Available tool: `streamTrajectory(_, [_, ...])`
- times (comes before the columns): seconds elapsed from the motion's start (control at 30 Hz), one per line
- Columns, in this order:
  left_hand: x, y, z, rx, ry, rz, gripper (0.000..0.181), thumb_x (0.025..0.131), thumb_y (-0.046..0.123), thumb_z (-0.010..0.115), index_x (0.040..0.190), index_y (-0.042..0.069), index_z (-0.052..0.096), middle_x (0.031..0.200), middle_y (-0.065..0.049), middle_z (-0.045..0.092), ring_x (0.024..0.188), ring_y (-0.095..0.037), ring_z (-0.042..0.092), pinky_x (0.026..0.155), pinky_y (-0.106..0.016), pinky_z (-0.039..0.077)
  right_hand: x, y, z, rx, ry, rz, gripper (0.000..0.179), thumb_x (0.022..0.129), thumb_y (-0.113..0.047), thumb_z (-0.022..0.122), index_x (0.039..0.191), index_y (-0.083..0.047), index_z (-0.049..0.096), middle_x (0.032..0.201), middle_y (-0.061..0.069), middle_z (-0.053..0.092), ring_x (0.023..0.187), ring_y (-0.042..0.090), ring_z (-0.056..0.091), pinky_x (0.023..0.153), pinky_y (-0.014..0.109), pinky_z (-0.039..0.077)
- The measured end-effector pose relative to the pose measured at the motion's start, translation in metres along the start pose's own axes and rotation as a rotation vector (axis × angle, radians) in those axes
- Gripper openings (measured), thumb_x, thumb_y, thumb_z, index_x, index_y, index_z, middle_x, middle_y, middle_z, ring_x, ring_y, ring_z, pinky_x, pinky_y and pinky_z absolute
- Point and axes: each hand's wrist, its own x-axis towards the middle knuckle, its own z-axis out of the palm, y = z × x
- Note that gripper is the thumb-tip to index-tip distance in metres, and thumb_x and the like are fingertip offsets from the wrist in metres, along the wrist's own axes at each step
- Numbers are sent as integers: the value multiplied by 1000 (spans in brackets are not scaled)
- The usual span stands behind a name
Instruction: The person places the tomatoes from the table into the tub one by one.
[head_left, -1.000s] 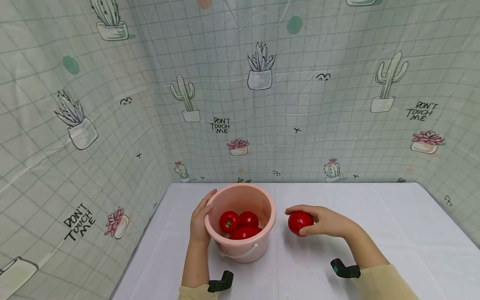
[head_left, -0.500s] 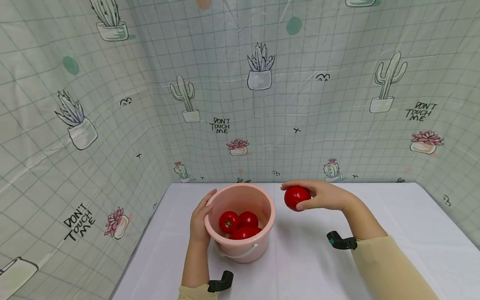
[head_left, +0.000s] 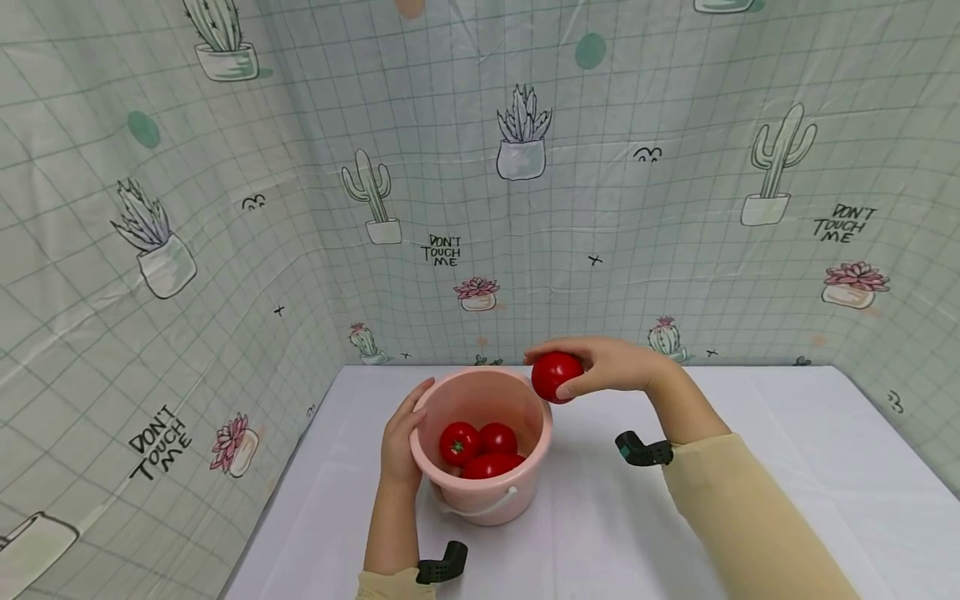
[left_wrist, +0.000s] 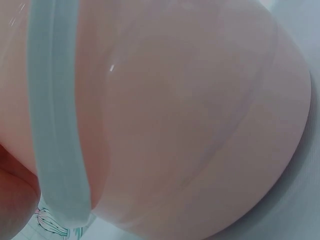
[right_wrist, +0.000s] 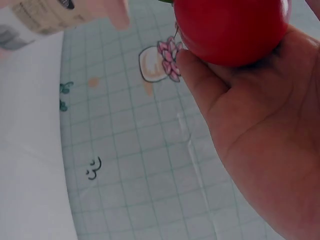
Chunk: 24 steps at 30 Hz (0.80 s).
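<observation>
A pink bucket [head_left: 483,498] with a white handle [left_wrist: 55,110] stands on the table, several red tomatoes [head_left: 459,443] inside it. My left hand [head_left: 401,446] grips the bucket's left side, thumb at the rim and fingers along the outer wall. In the left wrist view the bucket's wall [left_wrist: 190,120] fills most of the picture. My right hand [head_left: 611,364] holds another tomato [head_left: 557,377] between thumb and fingers, raised at the right back part of the bucket's rim. Its green stem end barely shows in the right wrist view, where the tomato [right_wrist: 232,30] rests against my palm.
The table wears a white cloth [head_left: 600,517]. Behind and to the left hangs a grid-patterned curtain [head_left: 585,208] printed with cacti. Black wrist cameras [head_left: 643,450] sit on both forearms. A printed label [right_wrist: 45,17] shows at the bucket's side in the right wrist view.
My right hand has lifted the tomato off the table and carried it up, away and left to the bucket's rim. My left hand and the bucket have stayed in place.
</observation>
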Motion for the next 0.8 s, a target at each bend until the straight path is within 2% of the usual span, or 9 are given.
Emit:
streamTrajectory(0.27, [2, -2, -2, 3, -5, -3, 46, 98, 22, 41, 142, 25, 52, 153, 2, 46, 142, -18, 39, 115, -43, 39, 24, -18, 8, 21, -75, 13, 61, 82, -31, 75, 139, -33, 54, 140, -3, 56, 122, 24, 56, 90, 37, 57])
streamTrajectory(0.47, [3, -4, -3, 9, -12, -2, 46, 98, 22, 41, 142, 25, 52, 154, 1, 46, 141, -18, 40, 115, -42, 38, 42, -29, 17, -29, -133, -6, 59, 82, -30, 74, 138, -34, 55, 139, -7, 56, 123, 21, 54, 92, 36, 56])
streamTrajectory(0.6, [2, -3, -3, 7, -13, 4, 47, 98, 22, 40, 144, 22, 51, 151, 3, 48, 141, -18, 40, 117, -43, 36, 56, -37, 25, -68, -179, -3, 61, 80, -30, 74, 138, -34, 56, 137, -13, 57, 124, 18, 53, 93, 35, 56])
streamTrajectory(0.8, [2, -2, -2, -9, -20, 12, 48, 99, 20, 36, 144, 18, 51, 153, 1, 46, 143, -18, 39, 120, -45, 31, 76, -47, 42, -114, -244, 22, 63, 77, -36, 79, 136, -34, 58, 129, -12, 59, 121, 17, 53, 89, 34, 57])
